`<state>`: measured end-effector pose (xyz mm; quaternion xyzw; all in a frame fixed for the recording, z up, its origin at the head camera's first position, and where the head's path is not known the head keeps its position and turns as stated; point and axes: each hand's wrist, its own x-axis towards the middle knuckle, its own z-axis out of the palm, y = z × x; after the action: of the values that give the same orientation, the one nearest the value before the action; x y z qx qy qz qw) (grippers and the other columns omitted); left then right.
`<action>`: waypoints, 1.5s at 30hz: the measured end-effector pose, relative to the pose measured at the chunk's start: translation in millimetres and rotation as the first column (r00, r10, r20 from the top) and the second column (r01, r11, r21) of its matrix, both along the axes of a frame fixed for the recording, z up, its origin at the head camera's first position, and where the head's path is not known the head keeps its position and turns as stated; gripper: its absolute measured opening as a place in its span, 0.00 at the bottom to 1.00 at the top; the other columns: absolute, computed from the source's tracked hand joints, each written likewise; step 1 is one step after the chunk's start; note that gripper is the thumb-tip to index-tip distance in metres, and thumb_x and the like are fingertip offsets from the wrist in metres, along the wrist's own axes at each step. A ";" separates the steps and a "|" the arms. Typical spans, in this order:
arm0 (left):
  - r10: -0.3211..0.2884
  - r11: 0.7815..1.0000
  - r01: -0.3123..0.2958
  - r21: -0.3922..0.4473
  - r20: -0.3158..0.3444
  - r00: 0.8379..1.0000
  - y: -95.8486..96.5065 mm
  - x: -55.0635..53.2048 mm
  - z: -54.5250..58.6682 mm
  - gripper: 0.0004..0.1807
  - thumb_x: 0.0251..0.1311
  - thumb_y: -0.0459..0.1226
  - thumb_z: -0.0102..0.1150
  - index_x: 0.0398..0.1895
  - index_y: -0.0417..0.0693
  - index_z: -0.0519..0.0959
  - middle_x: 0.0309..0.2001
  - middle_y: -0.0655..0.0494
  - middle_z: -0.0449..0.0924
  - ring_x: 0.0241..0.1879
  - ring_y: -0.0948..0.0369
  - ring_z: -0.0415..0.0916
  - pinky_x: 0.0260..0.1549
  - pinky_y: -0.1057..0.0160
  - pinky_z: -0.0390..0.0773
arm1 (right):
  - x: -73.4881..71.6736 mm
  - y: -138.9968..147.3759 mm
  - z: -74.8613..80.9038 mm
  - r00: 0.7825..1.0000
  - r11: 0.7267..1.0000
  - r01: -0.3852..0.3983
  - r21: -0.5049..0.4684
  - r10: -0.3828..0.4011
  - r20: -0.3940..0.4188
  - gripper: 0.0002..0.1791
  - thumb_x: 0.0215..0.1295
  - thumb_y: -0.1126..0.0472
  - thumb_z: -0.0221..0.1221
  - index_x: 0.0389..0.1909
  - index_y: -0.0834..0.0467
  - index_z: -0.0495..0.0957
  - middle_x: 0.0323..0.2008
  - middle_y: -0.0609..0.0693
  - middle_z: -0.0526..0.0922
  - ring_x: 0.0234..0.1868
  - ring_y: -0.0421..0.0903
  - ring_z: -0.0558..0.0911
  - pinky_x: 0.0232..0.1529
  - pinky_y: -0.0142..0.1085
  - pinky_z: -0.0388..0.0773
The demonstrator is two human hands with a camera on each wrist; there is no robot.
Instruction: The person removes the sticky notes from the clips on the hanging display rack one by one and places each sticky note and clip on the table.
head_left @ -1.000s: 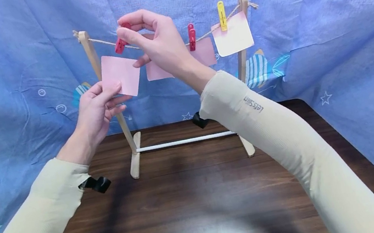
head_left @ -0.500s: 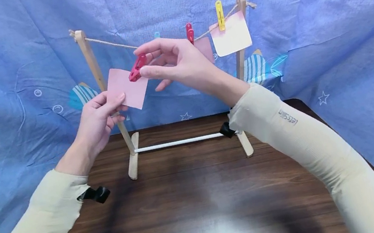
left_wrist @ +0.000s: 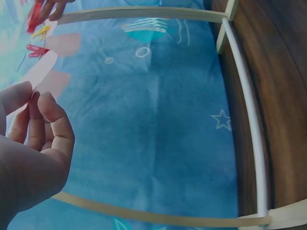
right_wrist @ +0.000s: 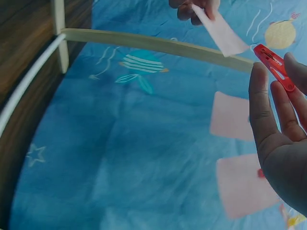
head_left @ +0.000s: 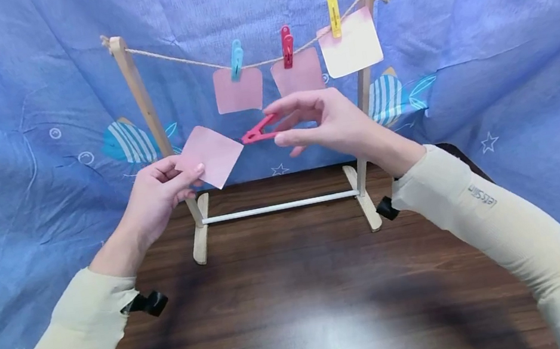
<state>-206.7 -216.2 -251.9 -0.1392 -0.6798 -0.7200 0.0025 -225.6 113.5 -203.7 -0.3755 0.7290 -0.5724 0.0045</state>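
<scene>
My left hand (head_left: 153, 196) pinches a square of pink paper (head_left: 214, 155) between thumb and fingers, in front of the stand's left post. To its right, my right hand (head_left: 337, 123) holds a red clothespin (head_left: 257, 132) by its handle ends, nose pointing left at the paper's right corner. In the right wrist view the red clothespin (right_wrist: 274, 66) sits between thumb and fingers, close to the paper (right_wrist: 221, 36). Above both hands a rope (head_left: 170, 59) carries three hung sheets, under a blue clothespin (head_left: 237, 60), another red clothespin (head_left: 287, 46) and a yellow clothespin (head_left: 334, 14).
The rope is strung between two wooden posts (head_left: 143, 98), joined low down by a white rod (head_left: 279, 206). The stand is on a dark wooden table (head_left: 276, 295). Behind it hangs a blue cloth (head_left: 54, 81) with sea-animal prints.
My right hand has moved from the rope down and right with the red clothespin, which now points left. My left hand has lowered the paper slightly and turned it corner-up.
</scene>
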 end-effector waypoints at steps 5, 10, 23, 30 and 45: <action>-0.003 0.999 0.003 -0.033 0.011 1.000 -6.2 3.9 -16.0 0.07 0.63 0.31 0.69 0.43 0.44 0.83 0.31 0.54 0.86 0.29 0.63 0.82 0.25 0.70 0.82 | 3.3 23.2 -24.7 0.999 0.999 0.017 0.038 -0.019 0.049 0.25 0.65 0.61 0.70 0.62 0.55 0.79 0.54 0.53 0.84 0.43 0.56 0.86 0.41 0.49 0.87; -0.010 1.000 0.010 -0.002 0.050 0.999 -15.7 3.9 -37.5 0.08 0.63 0.30 0.68 0.42 0.42 0.79 0.33 0.53 0.87 0.29 0.62 0.84 0.27 0.66 0.85 | 2.8 43.1 -56.1 0.990 0.997 0.053 0.058 -0.060 0.124 0.25 0.65 0.60 0.70 0.62 0.55 0.79 0.53 0.55 0.84 0.38 0.60 0.87 0.41 0.49 0.87; 0.073 0.993 -0.055 -0.104 0.183 0.980 -33.6 0.7 -96.4 0.03 0.65 0.35 0.68 0.39 0.47 0.85 0.35 0.59 0.86 0.30 0.65 0.80 0.31 0.66 0.86 | -14.8 85.7 -135.3 0.963 0.992 0.118 0.044 -0.125 0.237 0.23 0.65 0.63 0.70 0.60 0.58 0.79 0.49 0.62 0.83 0.38 0.52 0.85 0.37 0.52 0.87; 0.068 0.996 -0.050 -0.071 0.279 0.958 -38.7 -6.2 -121.2 0.03 0.66 0.32 0.66 0.39 0.50 0.83 0.36 0.60 0.86 0.32 0.66 0.81 0.35 0.66 0.87 | -22.3 100.7 -166.6 0.945 0.990 0.130 0.052 -0.140 0.294 0.25 0.65 0.66 0.69 0.62 0.61 0.76 0.47 0.64 0.84 0.35 0.50 0.86 0.38 0.51 0.87; 0.090 0.994 -0.052 -0.101 0.412 0.907 -52.8 -14.5 -156.1 0.11 0.66 0.29 0.65 0.49 0.39 0.79 0.35 0.54 0.86 0.34 0.61 0.86 0.35 0.64 0.87 | -30.2 113.0 -212.7 0.902 0.990 0.101 0.094 -0.131 0.411 0.28 0.66 0.68 0.67 0.65 0.70 0.71 0.53 0.72 0.80 0.42 0.59 0.87 0.42 0.54 0.86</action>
<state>-221.1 -269.0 -408.0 0.0421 -0.7002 -0.7021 -0.1222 -255.9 226.5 -416.4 -0.2005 0.7519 -0.6125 0.1391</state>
